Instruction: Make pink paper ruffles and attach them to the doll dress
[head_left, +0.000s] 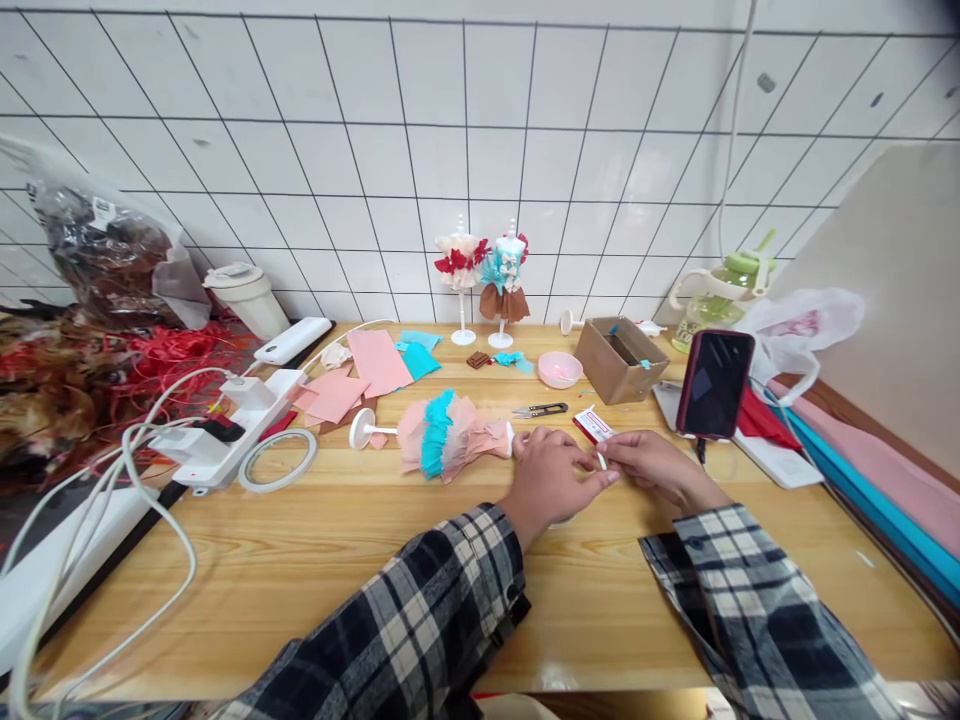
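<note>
A dress form (471, 437) lies on its side on the wooden table, dressed in pink crepe paper with a turquoise ruffled band. Its round white base points left and its neck end reaches my left hand (551, 475). That hand is open, fingers curved downward and thumb stretched right; what lies under the palm is hidden. Close beside it, my right hand (660, 465) pinches a small white stick-like piece (602, 460) between thumb and fingers. Just behind the fingertips lies a red and white packet (592, 424). Small black-handled thread snips (541, 410) rest behind my left hand.
Two dressed forms (463, 285) stand by the tiled wall. Pink and turquoise paper (379, 362) lies left, near a power strip (240, 425) with looping cables. A pink bowl (559, 369), cardboard box (622, 365), upright phone (715, 385) and green-lidded bottle (716, 295) stand right.
</note>
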